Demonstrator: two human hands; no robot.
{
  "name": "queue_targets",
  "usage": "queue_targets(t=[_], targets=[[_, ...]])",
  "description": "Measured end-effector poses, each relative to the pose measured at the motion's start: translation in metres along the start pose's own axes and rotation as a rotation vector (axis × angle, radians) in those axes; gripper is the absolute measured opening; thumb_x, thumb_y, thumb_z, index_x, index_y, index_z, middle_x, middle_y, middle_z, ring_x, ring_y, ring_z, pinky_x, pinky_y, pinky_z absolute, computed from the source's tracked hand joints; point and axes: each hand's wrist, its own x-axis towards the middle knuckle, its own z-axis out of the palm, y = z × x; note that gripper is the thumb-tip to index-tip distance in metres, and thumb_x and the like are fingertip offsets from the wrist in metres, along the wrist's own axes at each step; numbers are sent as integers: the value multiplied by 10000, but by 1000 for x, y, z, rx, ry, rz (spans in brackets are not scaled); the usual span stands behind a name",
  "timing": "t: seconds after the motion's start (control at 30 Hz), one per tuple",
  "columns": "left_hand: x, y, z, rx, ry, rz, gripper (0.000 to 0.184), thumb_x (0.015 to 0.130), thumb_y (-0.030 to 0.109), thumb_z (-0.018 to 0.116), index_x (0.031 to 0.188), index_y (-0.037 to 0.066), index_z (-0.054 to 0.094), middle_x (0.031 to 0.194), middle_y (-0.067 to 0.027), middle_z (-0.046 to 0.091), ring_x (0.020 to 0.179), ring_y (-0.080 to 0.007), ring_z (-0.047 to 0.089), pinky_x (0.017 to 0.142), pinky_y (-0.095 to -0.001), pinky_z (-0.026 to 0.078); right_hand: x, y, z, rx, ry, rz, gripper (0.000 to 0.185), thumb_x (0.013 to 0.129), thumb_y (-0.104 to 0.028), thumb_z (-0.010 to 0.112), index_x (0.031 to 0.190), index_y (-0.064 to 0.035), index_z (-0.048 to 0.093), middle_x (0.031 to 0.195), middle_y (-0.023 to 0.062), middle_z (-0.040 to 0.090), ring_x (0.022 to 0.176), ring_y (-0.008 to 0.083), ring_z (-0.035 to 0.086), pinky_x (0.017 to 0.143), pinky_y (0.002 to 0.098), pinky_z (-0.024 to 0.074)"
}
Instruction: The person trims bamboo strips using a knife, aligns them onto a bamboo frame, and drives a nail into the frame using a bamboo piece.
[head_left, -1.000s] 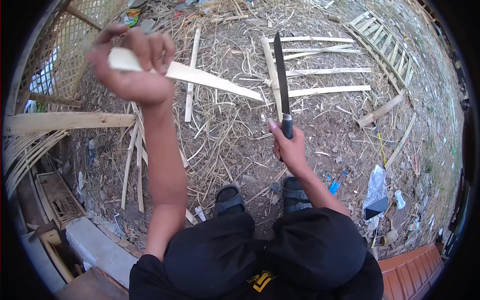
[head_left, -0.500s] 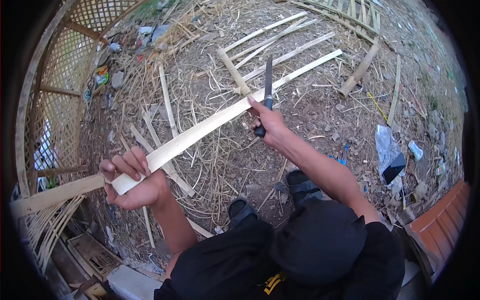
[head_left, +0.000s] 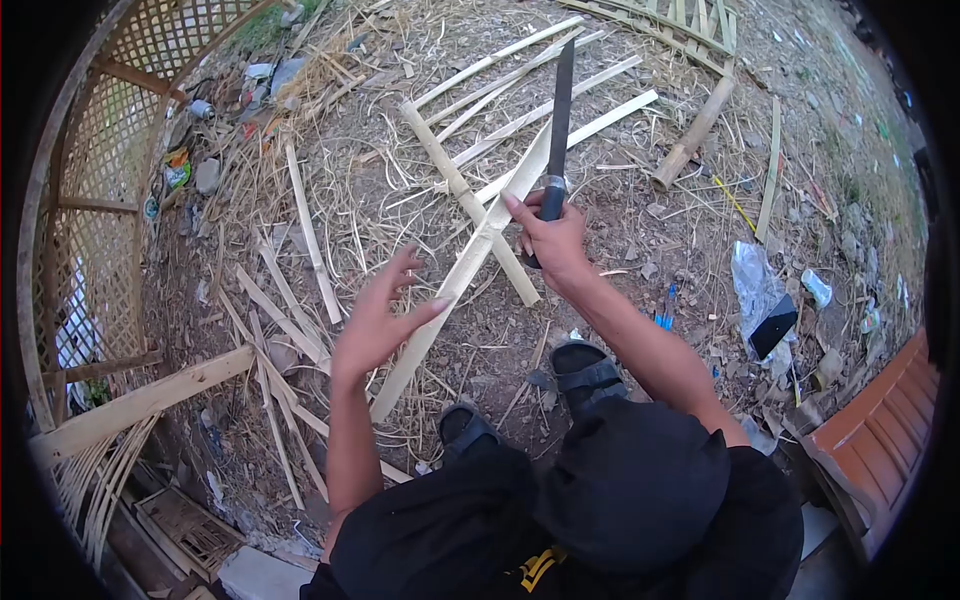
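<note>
My hands are apart. My right hand (head_left: 555, 245) is closed around the dark handle of a knife (head_left: 563, 105), whose long blade points away from me toward the far side. The thumb of that same hand lies on a long pale strip (head_left: 418, 352), so I have the strip and the knife together there. The strip slants across in front of me, its near end to the left by my feet and its far end just beside the blade.

My left hand (head_left: 375, 325) is open, fingers spread, to the left of the strip's near half. Its thumb overlaps the strip's edge, but I cannot tell whether it is touching.

Beyond the strip, and crossing behind it, a bamboo crosspiece (head_left: 442, 163) runs over the ground, with several slats (head_left: 500, 62) reaching from it toward the far right. Farther right lie a bamboo pole (head_left: 697, 135) and, at the far edge, a slatted panel (head_left: 665, 38). Another pale stick (head_left: 312, 235) lies left of the crosspiece, among curled shavings (head_left: 375, 170).

On my left stand a lattice screen (head_left: 110, 150) and, nearer, a wooden beam (head_left: 150, 400). To my right, a flat dark object (head_left: 773, 328) rests against crumpled clear plastic (head_left: 755, 275). My sandals (head_left: 587, 375) are planted on the dirt.
</note>
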Motion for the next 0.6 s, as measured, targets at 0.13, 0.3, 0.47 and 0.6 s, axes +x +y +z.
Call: queue_targets(t=[0.13,0.3,0.47,0.6], targets=[[19,-37,62,-261,-272,25,596,884,352,694,1301,-8,464,981,-124,654,858,-190,660,753,-314,539,-13,3,1,3,-70,60,374,790,-206,818,936,16,555,748,35,583,516,79,533,433,217,423],[12,-39,82,-665,-322,-330,350,976,360,564,1036,15,560,533,75,368,401,-44,350,395,-230,309,-9,-7,-28,-755,10,-266,390,876,-357,700,704,-15,623,528,30,555,490,105,517,453,324,394],[15,-38,79,-605,-260,-411,367,965,411,560,943,45,553,516,100,283,391,-28,257,382,-241,190,-16,-5,-44,-1149,-296,-445,292,834,-241,690,681,-7,606,516,165,515,461,304,548,497,401,425],[23,-34,81,-583,-229,-376,375,973,427,536,864,68,518,502,100,277,386,-26,258,375,-236,194,-16,11,-37,-1190,-367,-507,267,766,-239,690,658,-12,599,558,201,565,561,419,595,562,497,471]])
